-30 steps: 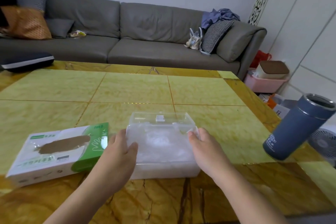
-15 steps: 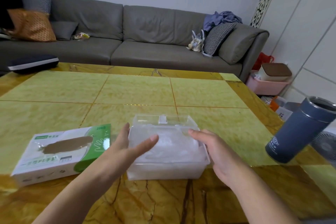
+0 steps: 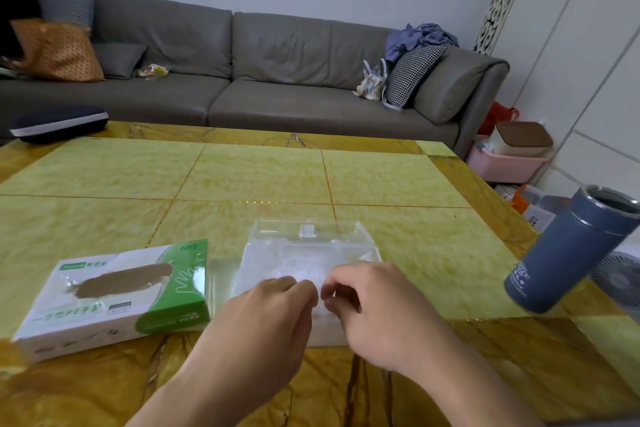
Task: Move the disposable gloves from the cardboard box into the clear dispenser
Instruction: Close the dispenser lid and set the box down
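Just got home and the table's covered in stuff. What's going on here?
A person is working at the clear dispenser on the table. Both the left hand and the right hand are over its top, fingertips curled together at the middle. The glove box lies to its left, opening showing bare cardboard. A blue tumbler stands right.

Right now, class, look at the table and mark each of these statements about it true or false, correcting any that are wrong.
1. The cardboard glove box lies to the left of the clear dispenser. True.
2. The left hand rests on the cardboard glove box. False: both the left hand and the right hand are over the dispenser's near side, fingertips close together.
3. The blue tumbler has a lid on. False: its mouth is open.
4. The tumbler stands near the table right edge. True.
5. The dispenser holds crumpled clear material. True.
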`<action>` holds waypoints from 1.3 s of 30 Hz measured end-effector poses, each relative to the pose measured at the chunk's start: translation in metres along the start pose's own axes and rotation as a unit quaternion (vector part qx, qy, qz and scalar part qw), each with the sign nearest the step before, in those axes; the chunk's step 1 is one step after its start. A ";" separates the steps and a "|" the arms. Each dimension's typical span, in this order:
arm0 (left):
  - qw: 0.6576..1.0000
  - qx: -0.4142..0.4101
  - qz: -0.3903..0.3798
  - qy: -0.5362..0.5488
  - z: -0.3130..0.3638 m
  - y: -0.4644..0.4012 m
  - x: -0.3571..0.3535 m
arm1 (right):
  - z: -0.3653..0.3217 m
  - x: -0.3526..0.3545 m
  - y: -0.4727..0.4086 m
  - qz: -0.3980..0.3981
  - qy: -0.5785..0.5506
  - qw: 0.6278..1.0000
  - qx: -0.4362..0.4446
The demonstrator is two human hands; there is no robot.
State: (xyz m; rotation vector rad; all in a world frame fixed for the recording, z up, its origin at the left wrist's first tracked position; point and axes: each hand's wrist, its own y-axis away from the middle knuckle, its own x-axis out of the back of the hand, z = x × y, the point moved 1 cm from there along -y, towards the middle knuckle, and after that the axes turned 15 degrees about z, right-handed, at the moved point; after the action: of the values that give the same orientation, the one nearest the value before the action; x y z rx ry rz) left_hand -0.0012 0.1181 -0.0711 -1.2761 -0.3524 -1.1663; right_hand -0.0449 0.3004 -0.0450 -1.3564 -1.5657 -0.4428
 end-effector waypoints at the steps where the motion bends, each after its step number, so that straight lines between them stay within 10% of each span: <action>1: 1.000 0.011 -0.013 -0.004 0.000 -0.001 0.002 | 0.001 0.001 -0.002 -0.007 0.012 1.000 -0.009; 10: 0.985 0.070 -0.153 -0.042 0.007 -0.016 0.010 | -0.011 0.008 -0.005 -0.101 0.110 0.989 0.000; 18: 0.997 -0.009 -0.014 -0.071 0.009 -0.036 0.022 | -0.011 0.011 -0.011 -0.026 0.132 0.991 -0.018; 30: 0.954 0.105 -0.213 -0.180 0.003 -0.062 0.011 | -0.013 0.013 -0.033 -0.136 0.181 0.969 -0.102; 39: 0.972 0.067 -0.150 -0.166 0.008 -0.053 0.014 | -0.012 0.003 -0.046 -0.198 0.236 0.947 -0.091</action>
State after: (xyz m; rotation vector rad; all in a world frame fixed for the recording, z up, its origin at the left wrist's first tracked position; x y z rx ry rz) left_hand -0.0353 0.1257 -0.0285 -1.3298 -0.8824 -1.1540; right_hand -0.0810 0.2788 -0.0228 -0.9614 -1.4061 -1.1000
